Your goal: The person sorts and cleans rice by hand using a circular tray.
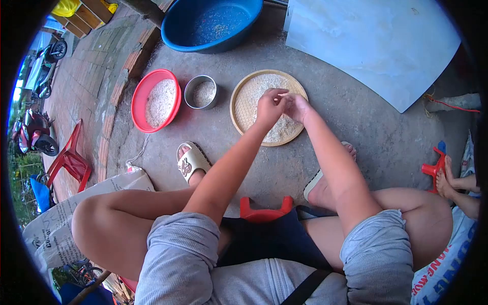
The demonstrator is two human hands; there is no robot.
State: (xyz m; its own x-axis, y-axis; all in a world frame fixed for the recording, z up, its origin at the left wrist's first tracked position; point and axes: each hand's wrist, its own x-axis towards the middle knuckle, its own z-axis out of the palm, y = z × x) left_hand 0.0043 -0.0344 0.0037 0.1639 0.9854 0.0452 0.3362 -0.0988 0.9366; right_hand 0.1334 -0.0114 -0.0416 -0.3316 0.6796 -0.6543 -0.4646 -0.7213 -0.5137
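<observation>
A round woven tray [244,118] lies on the ground ahead of me, with pale grain or flakes [274,133] spread over it. Above the tray, my left hand [271,107] has its fingers bent inward, close to the fingers of the other hand. My right hand [298,108] is beside it, palm partly turned up and fingers curled. The fingertips meet or overlap; anything between them is too small to make out. Left of the tray stand a metal pot [205,95] with grain inside and a red basin [161,103] holding pale flakes.
A large blue tub [211,25] stands beyond the pot. A pale board [371,46] lies at upper right. A red stool [265,208] is beneath me. Another person's feet [446,180] are at the right. Brick edging [134,58] and a red chair [73,160] are at left.
</observation>
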